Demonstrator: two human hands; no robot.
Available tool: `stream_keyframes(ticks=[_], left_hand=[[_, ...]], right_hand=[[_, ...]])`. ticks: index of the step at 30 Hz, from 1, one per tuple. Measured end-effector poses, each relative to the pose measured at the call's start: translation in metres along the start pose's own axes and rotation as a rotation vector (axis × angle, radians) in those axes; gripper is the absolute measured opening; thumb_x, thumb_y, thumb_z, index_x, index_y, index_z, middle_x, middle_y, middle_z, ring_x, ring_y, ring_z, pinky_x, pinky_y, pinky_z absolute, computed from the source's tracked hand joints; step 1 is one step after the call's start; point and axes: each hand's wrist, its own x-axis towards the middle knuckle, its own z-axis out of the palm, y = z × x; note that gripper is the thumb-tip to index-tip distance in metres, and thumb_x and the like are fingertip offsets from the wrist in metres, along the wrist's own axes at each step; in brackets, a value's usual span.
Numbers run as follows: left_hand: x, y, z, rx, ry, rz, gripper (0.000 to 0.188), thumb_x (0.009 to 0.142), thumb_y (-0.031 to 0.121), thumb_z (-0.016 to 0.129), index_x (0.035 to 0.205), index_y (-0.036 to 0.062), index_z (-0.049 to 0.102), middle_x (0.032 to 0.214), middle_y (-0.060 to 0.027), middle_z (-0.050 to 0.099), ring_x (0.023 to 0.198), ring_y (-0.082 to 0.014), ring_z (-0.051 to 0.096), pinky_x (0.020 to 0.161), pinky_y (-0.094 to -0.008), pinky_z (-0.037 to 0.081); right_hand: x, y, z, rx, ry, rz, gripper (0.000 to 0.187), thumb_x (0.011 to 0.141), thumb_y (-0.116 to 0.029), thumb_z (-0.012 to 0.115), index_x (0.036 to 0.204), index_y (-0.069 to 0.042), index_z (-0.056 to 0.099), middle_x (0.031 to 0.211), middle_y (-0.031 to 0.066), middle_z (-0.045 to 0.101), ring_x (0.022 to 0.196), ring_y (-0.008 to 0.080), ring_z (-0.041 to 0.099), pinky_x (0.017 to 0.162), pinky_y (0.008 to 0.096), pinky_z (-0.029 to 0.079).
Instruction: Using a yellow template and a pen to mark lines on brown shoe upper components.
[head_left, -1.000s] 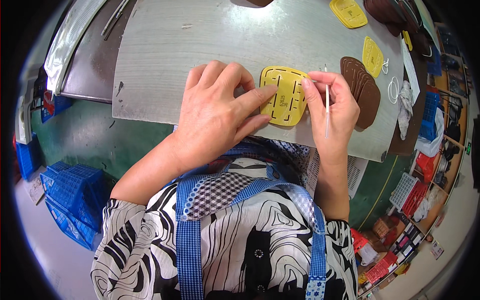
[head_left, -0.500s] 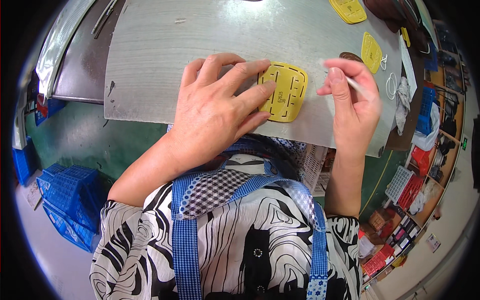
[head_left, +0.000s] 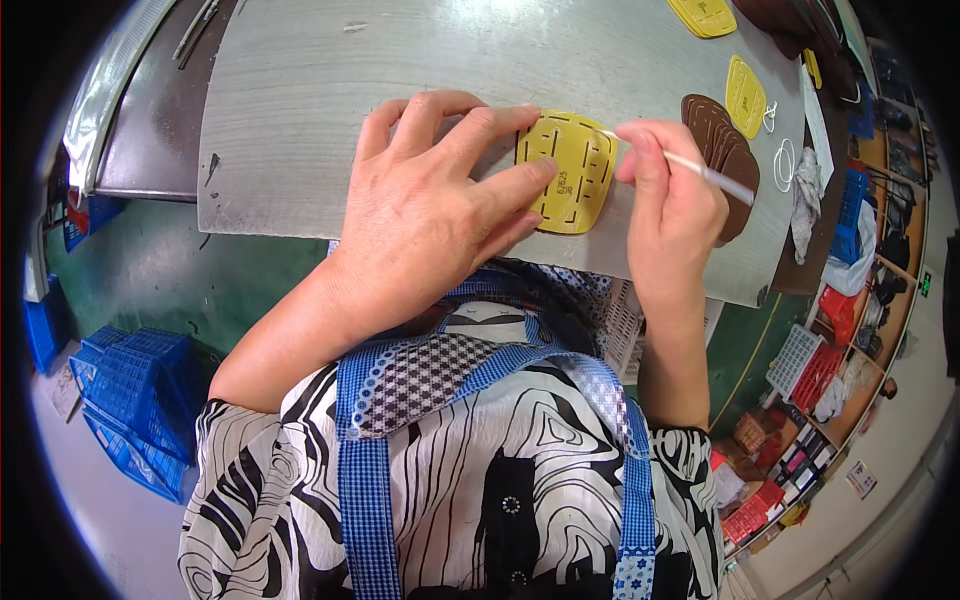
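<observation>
A yellow slotted template [head_left: 572, 190] with rounded corners lies on the grey board [head_left: 300, 130], a dark edge showing beneath its left side. My left hand [head_left: 430, 180] presses on it from the left with spread fingers, the fingertips resting on its upper corner and its middle. In my right hand [head_left: 672, 205], thumb and fingers pinch a thin white pen [head_left: 715, 178]. Its tip meets the template's upper right edge, by one of the slots. Just beyond that hand is a fanned stack of brown rounded pieces [head_left: 715, 130], partly covered by the hand.
Another yellow template [head_left: 745, 97] and a white cord loop [head_left: 784, 165] lie to the right, near a crumpled grey cloth [head_left: 805, 220]. More yellow templates [head_left: 703, 15] sit at the far right. Blue crates [head_left: 145, 400] stand on the floor at left; loaded shelves [head_left: 850, 380] line the right.
My right hand has moved left and brought the pen tip to the template's edge, uncovering the brown stack. My left hand stays pressed on the template.
</observation>
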Motion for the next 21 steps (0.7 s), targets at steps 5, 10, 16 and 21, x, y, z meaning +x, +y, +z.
stream_keyframes(ticks=[5, 10, 16, 21], left_hand=[[0.000, 0.001, -0.002, 0.018, -0.003, -0.013, 0.035, 0.081, 0.031, 0.080, 0.115, 0.0270, 0.076, 0.139, 0.0045, 0.061, 0.123, -0.0254, 0.053, 0.105, -0.0434, 0.039], [0.002, 0.000, 0.001, 0.017, 0.013, -0.024, 0.045, 0.080, 0.033, 0.080, 0.121, 0.0194, 0.069, 0.137, 0.0028, 0.063, 0.124, -0.0263, 0.054, 0.107, -0.0447, 0.039], [0.003, 0.001, 0.003, -0.003, 0.021, -0.025, 0.049, 0.078, 0.033, 0.080, 0.121, 0.0149, 0.064, 0.134, 0.0020, 0.065, 0.123, -0.0282, 0.055, 0.107, -0.0459, 0.039], [0.003, 0.000, 0.002, -0.013, 0.022, -0.019, 0.048, 0.079, 0.033, 0.080, 0.121, 0.0144, 0.064, 0.134, 0.0016, 0.065, 0.122, -0.0284, 0.055, 0.107, -0.0457, 0.039]], right_hand=[[-0.037, -0.012, -0.009, 0.044, 0.005, 0.111, 0.019, 0.106, -0.013, 0.056, 0.096, -0.001, 0.067, 0.072, 0.0085, 0.061, 0.063, 0.0212, 0.060, 0.062, 0.0327, 0.046], [-0.017, -0.014, -0.006, 0.182, 0.082, 0.076, 0.023, 0.107, -0.014, 0.057, 0.094, 0.000, 0.070, 0.077, 0.0084, 0.065, 0.065, 0.0193, 0.061, 0.063, 0.0310, 0.047], [0.001, -0.016, 0.023, 0.081, 0.057, -0.094, 0.013, 0.101, -0.014, 0.064, 0.096, -0.003, 0.070, 0.083, 0.0126, 0.067, 0.077, 0.0310, 0.064, 0.070, 0.0400, 0.051], [-0.003, -0.017, 0.027, 0.037, 0.081, -0.125, 0.011, 0.101, -0.014, 0.064, 0.097, -0.004, 0.068, 0.085, 0.0124, 0.066, 0.077, 0.0321, 0.063, 0.069, 0.0412, 0.050]])
